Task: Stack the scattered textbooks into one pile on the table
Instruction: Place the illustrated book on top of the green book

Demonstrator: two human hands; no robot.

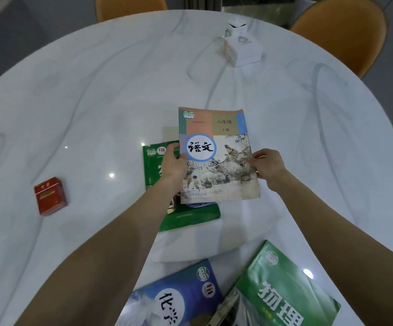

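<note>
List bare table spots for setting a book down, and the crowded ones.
Free: the wide stretch between the red box and green textbook; the table right of the right hand; the far left. Crowded: near edge, with blue textbook and physics textbook.

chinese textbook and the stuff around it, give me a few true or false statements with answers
1. Both hands hold the Chinese textbook, left hand at its left edge, right hand at its right edge. True.
2. The green textbook lies on top of the Chinese textbook. False: it lies beneath it.
3. The red box sits on the pile. False: it stands alone on the marble table, to the left.
4. The chemistry textbook and physics textbook are not yet on the pile. True.
</note>
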